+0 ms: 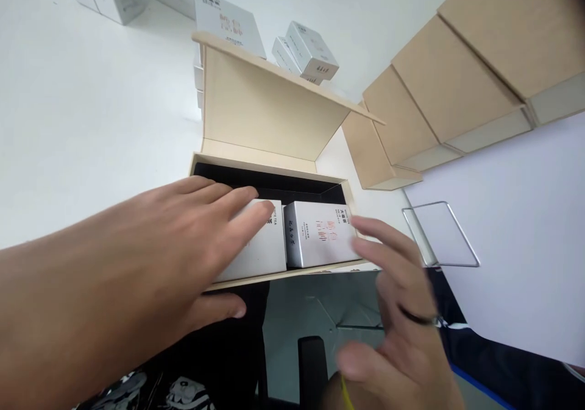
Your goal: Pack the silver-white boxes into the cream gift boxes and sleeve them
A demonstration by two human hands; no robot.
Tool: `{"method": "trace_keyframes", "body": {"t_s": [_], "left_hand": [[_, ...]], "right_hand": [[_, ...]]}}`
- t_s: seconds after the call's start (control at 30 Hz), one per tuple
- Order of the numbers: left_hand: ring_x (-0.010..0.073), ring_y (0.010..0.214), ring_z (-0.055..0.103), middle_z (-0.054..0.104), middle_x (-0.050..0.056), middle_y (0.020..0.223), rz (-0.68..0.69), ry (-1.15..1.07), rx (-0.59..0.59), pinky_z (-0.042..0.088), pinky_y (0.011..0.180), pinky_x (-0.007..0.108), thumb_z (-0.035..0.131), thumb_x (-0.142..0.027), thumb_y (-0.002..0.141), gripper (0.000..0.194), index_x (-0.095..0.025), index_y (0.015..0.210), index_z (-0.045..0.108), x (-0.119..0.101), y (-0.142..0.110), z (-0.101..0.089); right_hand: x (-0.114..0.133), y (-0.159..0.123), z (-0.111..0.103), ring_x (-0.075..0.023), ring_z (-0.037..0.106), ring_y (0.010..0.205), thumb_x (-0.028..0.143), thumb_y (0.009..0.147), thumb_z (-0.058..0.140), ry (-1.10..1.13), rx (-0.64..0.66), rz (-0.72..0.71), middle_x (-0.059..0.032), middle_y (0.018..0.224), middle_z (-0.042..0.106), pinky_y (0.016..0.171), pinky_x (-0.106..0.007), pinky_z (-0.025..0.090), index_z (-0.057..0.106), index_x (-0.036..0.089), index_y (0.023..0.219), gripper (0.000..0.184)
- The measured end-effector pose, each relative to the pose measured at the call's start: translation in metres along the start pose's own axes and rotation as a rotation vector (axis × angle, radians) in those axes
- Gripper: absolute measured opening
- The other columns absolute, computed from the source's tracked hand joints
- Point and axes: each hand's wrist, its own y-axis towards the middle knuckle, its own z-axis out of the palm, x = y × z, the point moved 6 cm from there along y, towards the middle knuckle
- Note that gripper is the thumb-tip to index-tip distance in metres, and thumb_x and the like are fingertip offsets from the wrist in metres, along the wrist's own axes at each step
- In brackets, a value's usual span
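An open cream gift box (269, 102) with a dark lining sits at the front of the white table, its lid raised at the far side. Two small white tea boxes lie side by side in its near part. My left hand (196, 227) rests, fingers stretched out, over the left tea box (262, 245) and covers much of it. At the right end, the fingers of my right hand (402, 288) are apart and close to the right tea box (315, 233). That hand is slightly blurred; whether its fingertips touch is unclear.
Behind the lid stand a stack of white boxes (228, 23) and several small white boxes (311, 47). A row of tan boxes (461, 72) runs along the right. Near it is a metal wire frame (461, 233). A black armrest (313, 364) shows below the table edge.
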Motion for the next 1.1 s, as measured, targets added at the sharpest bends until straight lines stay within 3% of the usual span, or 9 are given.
{"method": "trace_keyframes", "body": {"t_s": [0.07,0.13,0.27,0.37,0.43,0.57,0.77,0.93,1.1], "left_hand": [[0.0323,0.094,0.063,0.069,0.006,0.108,-0.018,0.008,0.0,0.044,0.082,0.048,0.064,-0.061,0.077,0.049,-0.031,0.115,0.057,0.0,0.0,-0.002],[0.0279,0.08,0.06,0.067,0.005,0.092,-0.005,-0.022,0.011,0.042,0.077,0.046,0.064,-0.054,0.078,0.038,-0.027,0.105,0.057,-0.003,0.004,-0.005],[0.0256,0.074,0.057,0.064,0.004,0.082,-0.004,-0.079,0.069,0.042,0.073,0.044,0.062,-0.039,0.077,0.023,-0.025,0.092,0.052,-0.004,0.008,-0.011],[0.0284,0.08,0.06,0.065,0.007,0.091,-0.016,-0.043,0.097,0.045,0.075,0.045,0.061,-0.043,0.075,0.031,-0.025,0.1,0.057,-0.002,0.007,-0.013],[0.0323,0.09,0.062,0.067,0.01,0.1,-0.017,-0.008,0.111,0.047,0.08,0.048,0.063,-0.044,0.072,0.043,-0.025,0.11,0.058,-0.003,0.006,-0.012],[0.0373,0.104,0.062,0.067,0.013,0.113,-0.031,0.008,0.16,0.048,0.088,0.052,0.065,-0.043,0.071,0.055,-0.025,0.122,0.058,-0.006,0.009,-0.007],[0.0328,0.103,0.064,0.07,0.01,0.11,-0.045,-0.121,0.106,0.046,0.095,0.046,0.065,-0.035,0.07,0.053,-0.028,0.122,0.059,-0.012,0.016,-0.005],[0.0306,0.093,0.064,0.07,0.007,0.108,-0.075,-0.106,0.295,0.051,0.085,0.047,0.068,-0.027,0.063,0.06,-0.031,0.122,0.059,-0.016,0.03,0.001],[0.0351,0.1,0.064,0.069,0.015,0.119,-0.006,-0.088,0.238,0.054,0.078,0.045,0.063,-0.037,0.062,0.078,-0.026,0.138,0.054,-0.015,0.038,0.006]], "right_hand": [[-0.001,0.017,0.003,-0.0351,0.03,0.146,0.064,0.091,0.06,-0.063,0.302,-0.139,-0.0143,0.158,0.028,0.114,-0.055,0.041,0.023,0.031,0.15,0.078],[-0.005,0.035,0.005,-0.0356,0.029,0.146,0.058,0.083,0.074,-0.159,0.441,-0.195,-0.0139,0.159,0.03,0.115,-0.055,0.04,0.027,0.029,0.15,0.087],[-0.003,0.064,0.016,-0.0341,0.046,0.125,0.032,0.084,0.077,-0.3,0.589,-0.267,-0.012,0.134,0.049,0.102,-0.053,0.047,0.047,0.026,0.136,0.06],[-0.001,0.072,0.023,-0.0275,0.053,0.095,0.024,0.08,0.076,-0.328,0.698,-0.285,-0.0081,0.107,0.052,0.08,-0.045,0.051,0.057,0.023,0.119,0.044],[-0.001,0.075,0.025,-0.0254,0.052,0.086,0.025,0.078,0.077,-0.322,0.734,-0.304,-0.0073,0.101,0.051,0.073,-0.043,0.049,0.059,0.022,0.116,0.042],[-0.003,0.076,0.025,-0.0259,0.051,0.09,0.028,0.078,0.078,-0.29,0.742,-0.341,-0.0085,0.102,0.05,0.076,-0.043,0.049,0.06,0.02,0.111,0.039],[-0.007,0.075,0.025,-0.0274,0.05,0.102,0.028,0.079,0.075,-0.237,0.77,-0.297,-0.0099,0.114,0.049,0.087,-0.046,0.052,0.056,0.019,0.112,0.039],[-0.005,0.078,0.029,-0.0264,0.05,0.102,0.025,0.078,0.075,-0.227,0.79,-0.28,-0.0102,0.11,0.049,0.091,-0.048,0.052,0.055,0.017,0.101,0.031],[-0.004,0.074,0.018,-0.0308,0.05,0.123,0.035,0.079,0.079,-0.238,0.844,-0.206,-0.0144,0.134,0.049,0.1,-0.049,0.053,0.054,0.02,0.129,0.058]]}}
